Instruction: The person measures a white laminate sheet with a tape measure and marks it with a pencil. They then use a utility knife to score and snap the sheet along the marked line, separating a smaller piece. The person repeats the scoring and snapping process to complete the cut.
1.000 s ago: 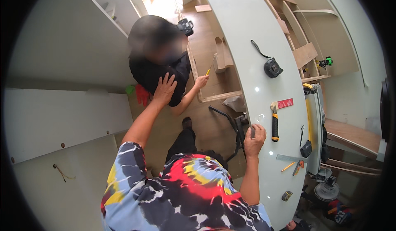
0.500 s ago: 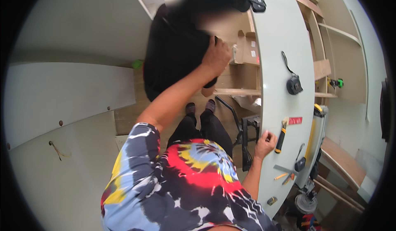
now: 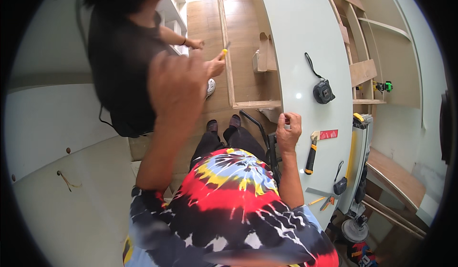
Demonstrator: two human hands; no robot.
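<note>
My left hand (image 3: 177, 83) is raised in front of a co-worker in a black shirt, apart from any tool. Motion smears its fingers. My right hand (image 3: 289, 131) is at the near-left edge of the long pale panel (image 3: 312, 28), its fingers curled in and nothing visible in them. To its right on the panel lies a hammer (image 3: 311, 155) with a black and orange handle, its head beside a red strip (image 3: 328, 134). Farther up sits a black tape measure (image 3: 324, 92) with a wrist strap. The co-worker's hand (image 3: 216, 66) holds a small yellow-handled tool (image 3: 224, 53).
A wooden frame (image 3: 230, 83) stands left of the panel, with an open cardboard box (image 3: 267, 54) inside it. A black metal stand (image 3: 272, 145) is under the panel's edge. Nearer on the panel are a smaller tape measure (image 3: 340, 186) and a pencil (image 3: 316, 201). Wooden shelving (image 3: 365, 71) stands right.
My left hand has come off the co-worker's shoulder area and swung left, nearer to me. The co-worker has moved left, showing the yellow-handled tool. My right hand sits farther up along the panel edge.
</note>
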